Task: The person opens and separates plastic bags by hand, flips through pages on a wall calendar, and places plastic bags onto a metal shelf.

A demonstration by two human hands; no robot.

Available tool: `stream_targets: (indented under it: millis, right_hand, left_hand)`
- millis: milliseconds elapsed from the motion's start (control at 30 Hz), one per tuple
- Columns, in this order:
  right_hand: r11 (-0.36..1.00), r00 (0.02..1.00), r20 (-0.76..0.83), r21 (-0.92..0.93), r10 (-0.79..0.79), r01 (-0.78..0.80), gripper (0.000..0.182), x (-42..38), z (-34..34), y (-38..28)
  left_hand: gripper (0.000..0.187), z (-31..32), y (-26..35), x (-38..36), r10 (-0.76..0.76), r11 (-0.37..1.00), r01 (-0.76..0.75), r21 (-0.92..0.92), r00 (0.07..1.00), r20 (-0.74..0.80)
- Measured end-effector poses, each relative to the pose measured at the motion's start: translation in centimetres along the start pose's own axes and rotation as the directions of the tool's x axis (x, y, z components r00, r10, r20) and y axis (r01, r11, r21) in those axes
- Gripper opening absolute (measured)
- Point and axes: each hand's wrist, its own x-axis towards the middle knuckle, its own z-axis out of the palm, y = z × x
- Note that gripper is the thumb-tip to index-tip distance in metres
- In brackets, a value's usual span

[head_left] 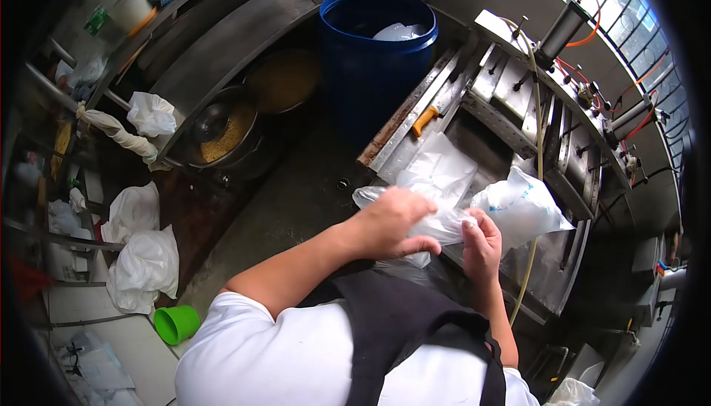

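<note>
A thin clear plastic bag (443, 225) stretches between my two hands, above the edge of the metal bench. My left hand (389, 222) curves over the bag's left part, thumb apart from the fingers, and a bunched end shows behind its knuckles. Thumb and fingers of my right hand (481, 243) pinch the bag's other end. Just beyond the hands lies a flat white plastic sheet or bag (442, 163). A full white bag with blue print (518, 202) rests beside my right hand. What my left palm covers is hidden.
An orange-handled tool (425, 120) lies on the metal press bench (474, 128). A yellowish hose (538, 110) hangs across it. Beyond stands a blue barrel (378, 73). At left are a pot of yellow grains (228, 136), white cloth bundles (144, 262) and a green cup (177, 324).
</note>
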Motion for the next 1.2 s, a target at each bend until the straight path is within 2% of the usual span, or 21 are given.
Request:
stream_targets:
  millis: [33,67,100,167,233,367,433,500,567,600,633,700,767,833,867,900,967,1000,1100,1167,1200]
  right_hand:
    - [1.0,1.0,-0.01,-0.001,-0.005,0.005,0.021,0.1,0.9,-0.8]
    - [0.991,0.991,0.011,0.017,-0.131,0.131,0.02,0.2,1.5,-1.6]
    - [0.966,0.966,0.021,0.031,-0.258,0.257,0.02,0.3,1.5,-2.3]
    - [0.949,0.992,0.089,0.311,-0.09,0.058,0.024,0.1,0.1,-3.3]
    - [0.953,0.998,0.066,0.301,0.005,-0.025,0.024,0.1,-1.9,-2.4]
    - [0.976,0.95,0.252,0.063,0.186,-0.208,0.022,-1.2,-3.1,0.1]
    - [0.935,0.912,0.343,0.188,0.225,-0.301,0.033,-2.1,-2.3,-0.6]
    - [0.942,0.923,0.292,0.145,0.252,-0.303,0.032,-2.7,-2.9,-1.9]
    - [0.932,0.866,0.359,-0.227,0.349,-0.282,0.025,-2.9,-5.7,-2.3]
    - [0.968,0.926,0.287,-0.12,0.246,-0.22,0.023,-3.3,-6.6,-3.1]
    - [0.944,0.985,0.148,0.302,0.091,-0.133,0.025,-3.6,-7.2,-3.0]
    - [0.84,0.989,-0.019,0.525,-0.147,0.135,0.027,-3.8,-8.4,-4.8]
    - [0.846,0.989,0.015,0.52,-0.147,0.118,0.028,-5.0,-9.7,-5.4]
    - [0.861,0.996,0.084,0.507,-0.002,-0.041,0.026,-5.8,-10.1,-5.1]
    - [0.873,0.996,0.037,0.48,0.078,-0.086,0.023,-6.3,-10.2,-5.4]
    - [0.875,0.997,0.028,0.478,0.074,-0.079,0.023,-6.7,-10.7,-5.7]
    - [0.931,0.957,0.157,0.236,0.246,-0.278,0.019,-7.6,-12.3,-6.6]
    - [0.928,0.961,0.169,0.267,0.221,-0.26,0.017,-7.7,-12.9,-6.9]
    - [0.935,0.993,-0.117,0.354,0.023,0.02,0.014,-6.3,-13.4,-9.3]
    - [0.904,0.981,-0.189,0.412,-0.035,0.111,0.014,-3.9,-15.0,-9.6]
    - [0.915,0.933,-0.36,0.374,-0.011,0.155,0.015,-2.5,-15.4,-9.4]
  left_hand:
    - [0.046,1.1,0.3,0.0,-0.108,0.994,0.109,0.015,0.951,0.289]
    - [0.042,1.7,0.1,0.3,-0.257,0.95,0.31,0.021,0.745,0.615]
    - [0.032,2.4,-0.1,0.4,-0.205,0.951,0.309,-0.005,0.643,0.738]
    - [0.028,1.7,0.7,1.2,-0.146,0.854,0.445,-0.269,0.702,0.697]
    - [0.025,0.5,0.1,1.8,-0.217,0.636,0.552,-0.54,0.799,0.561]
    - [0.026,0.4,-1.1,3.3,-0.34,0.341,0.391,-0.855,0.899,0.275]
    - [0.03,1.1,-1.1,4.3,-0.379,0.14,0.31,-0.94,0.894,0.238]
    - [0.033,1.8,-1.3,4.4,-0.354,0.039,0.338,-0.94,0.885,0.303]
    - [0.036,2.6,-1.2,4.2,-0.321,-0.075,0.423,-0.903,0.847,0.423]
    - [0.038,3.1,-2.4,3.8,-0.283,0.043,0.481,-0.876,0.846,0.451]
    - [0.034,3.5,-2.8,3.3,-0.275,0.078,0.569,-0.819,0.802,0.531]
    - [0.033,4.4,-2.4,3.3,-0.054,0.23,0.749,-0.622,0.648,0.76]
    - [0.023,5.1,-1.4,4.0,0.021,0.508,0.719,-0.474,0.54,0.841]
    - [0.023,5.3,-0.5,5.7,-0.004,0.61,0.647,-0.457,0.58,0.815]
    - [0.024,5.4,0.2,6.8,-0.148,0.582,0.62,-0.526,0.717,0.681]
    - [0.023,6.3,-0.5,7.7,-0.283,0.355,0.615,-0.704,0.789,0.546]
    - [0.022,6.5,0.6,11.3,-0.367,0.396,0.487,-0.779,0.861,0.352]
    - [0.022,7.0,1.7,12.8,-0.346,0.453,0.433,-0.779,0.891,0.295]
    - [0.023,8.8,5.0,17.9,-0.324,0.51,0.293,-0.809,0.936,0.134]
    - [0.028,12.2,3.8,21.4,-0.246,0.704,0.152,-0.694,0.969,-0.038]
    - [0.03,13.8,3.2,22.8,-0.262,0.79,0.175,-0.587,0.963,-0.066]
